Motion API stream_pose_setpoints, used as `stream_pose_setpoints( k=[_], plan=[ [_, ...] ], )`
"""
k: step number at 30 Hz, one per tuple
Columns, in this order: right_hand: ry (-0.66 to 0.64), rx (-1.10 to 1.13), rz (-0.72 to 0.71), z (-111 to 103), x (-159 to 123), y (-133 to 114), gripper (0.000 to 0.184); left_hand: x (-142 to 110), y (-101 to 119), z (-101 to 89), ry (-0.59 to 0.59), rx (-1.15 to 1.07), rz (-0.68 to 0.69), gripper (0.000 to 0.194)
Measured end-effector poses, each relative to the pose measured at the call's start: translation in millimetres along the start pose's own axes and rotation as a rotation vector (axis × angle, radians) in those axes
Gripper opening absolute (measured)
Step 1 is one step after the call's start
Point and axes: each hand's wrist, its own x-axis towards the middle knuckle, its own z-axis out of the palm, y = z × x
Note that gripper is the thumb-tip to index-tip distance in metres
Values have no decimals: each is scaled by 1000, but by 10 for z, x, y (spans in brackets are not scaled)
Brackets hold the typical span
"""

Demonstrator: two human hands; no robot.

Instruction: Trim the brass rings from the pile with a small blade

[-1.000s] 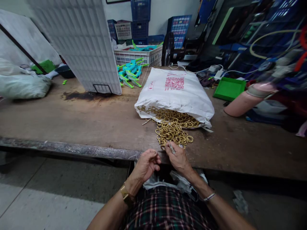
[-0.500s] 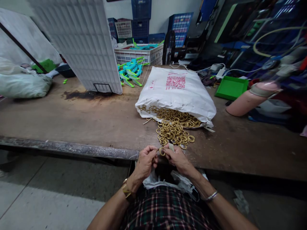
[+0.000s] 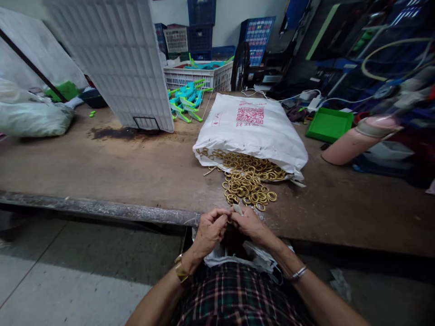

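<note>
My left hand (image 3: 210,230) is closed, its thumb and forefinger pinched at a brass-coloured ring (image 3: 230,221) just off the table's front edge. My right hand (image 3: 250,223) meets it there, fingers closed on the same ring, which they mostly cover. A small pale, flat piece (image 3: 238,209) sticks up from the right fingers; its kind is unclear. Just beyond the hands lies a loose heap of brass-coloured rings (image 3: 245,184). They spill from the open mouth of a white woven sack (image 3: 251,131) with red print, lying on its side.
The brown wooden table (image 3: 102,174) carries a white ribbed panel (image 3: 118,68) standing at the left. Behind are teal and green plastic parts (image 3: 188,99) and a white crate (image 3: 200,78). A green tray (image 3: 329,125) and a tilted pink bottle (image 3: 350,145) are at the right.
A second ago the hands were apart, the right one at the heap's near edge. The right hand has brought a ring back to the left fingers, and both hands now close around it.
</note>
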Motion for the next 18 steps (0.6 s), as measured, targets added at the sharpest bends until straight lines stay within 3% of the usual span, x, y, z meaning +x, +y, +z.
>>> stream_pose_setpoints(
  k=[18],
  plan=[
    [-156, 96, 84, -47, -22, -75, 16, -8, 14, -20, -23, 8, 1, 35]
  ],
)
